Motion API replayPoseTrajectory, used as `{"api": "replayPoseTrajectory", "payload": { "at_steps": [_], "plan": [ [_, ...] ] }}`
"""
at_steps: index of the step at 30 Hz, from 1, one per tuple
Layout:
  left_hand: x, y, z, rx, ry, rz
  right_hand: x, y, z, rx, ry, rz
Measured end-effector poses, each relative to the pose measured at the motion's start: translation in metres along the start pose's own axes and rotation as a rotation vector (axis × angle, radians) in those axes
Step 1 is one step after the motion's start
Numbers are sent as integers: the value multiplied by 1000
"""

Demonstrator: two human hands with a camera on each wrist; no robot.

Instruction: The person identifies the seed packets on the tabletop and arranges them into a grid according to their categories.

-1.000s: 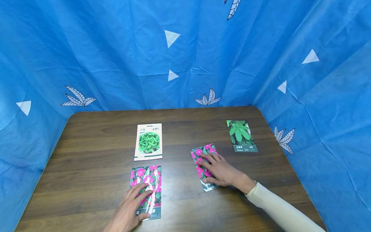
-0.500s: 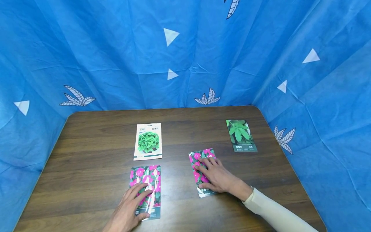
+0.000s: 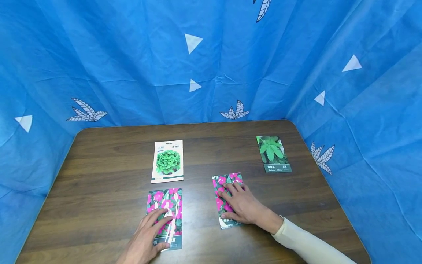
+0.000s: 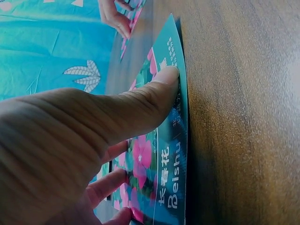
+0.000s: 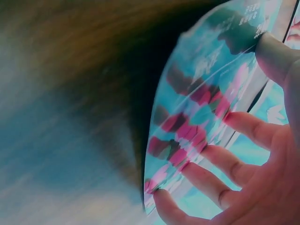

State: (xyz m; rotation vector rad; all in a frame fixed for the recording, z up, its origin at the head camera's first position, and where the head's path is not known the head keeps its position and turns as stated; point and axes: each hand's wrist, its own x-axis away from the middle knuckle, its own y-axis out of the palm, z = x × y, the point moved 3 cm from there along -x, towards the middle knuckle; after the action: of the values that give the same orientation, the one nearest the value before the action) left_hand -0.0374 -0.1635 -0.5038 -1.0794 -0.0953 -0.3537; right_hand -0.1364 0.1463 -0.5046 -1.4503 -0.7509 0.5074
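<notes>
Right pink packet [image 3: 221, 200] lies flat-ish on the table [image 3: 99, 176], right of the left pink packet [image 3: 177, 212] with a bare gap between them. Versus a second ago it's slid toward me and to the left, and it sits less skewed. My right hand [image 3: 245, 209] has moved with it: fingers spread wide, tips on the flower print, thumb down by the label end; no grip around it. Right wrist view shows that packet's edge bowed, dark shadow alongside; can't tell how much is off the wood. My left hand [image 3: 145, 234] hasn't shifted: fingers spread on the left pink packet, thumb on its dark label strip, packet in the same spot. White packet [image 3: 167, 161] is just beyond the left pink one, unmoved. Leaf packet [image 3: 274, 154] is out near the far right corner, well apart from my right hand, also unmoved. Pale sleeve [image 3: 304, 240] on my right arm, blue curtain [image 3: 132, 55] behind everything.
</notes>
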Motion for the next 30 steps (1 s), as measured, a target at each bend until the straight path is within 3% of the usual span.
{"api": "replayPoseTrajectory", "payload": {
  "at_steps": [11,20,30],
  "plan": [
    [-2,0,-3,11,-12,-37,-1,1,-14,19,8,-2],
    [-1,1,-3,7,70,47,-2,2,-26,31,38,5],
    [-1,2,-4,21,60,34,-2,4,-41,30,27,20]
  ]
}}
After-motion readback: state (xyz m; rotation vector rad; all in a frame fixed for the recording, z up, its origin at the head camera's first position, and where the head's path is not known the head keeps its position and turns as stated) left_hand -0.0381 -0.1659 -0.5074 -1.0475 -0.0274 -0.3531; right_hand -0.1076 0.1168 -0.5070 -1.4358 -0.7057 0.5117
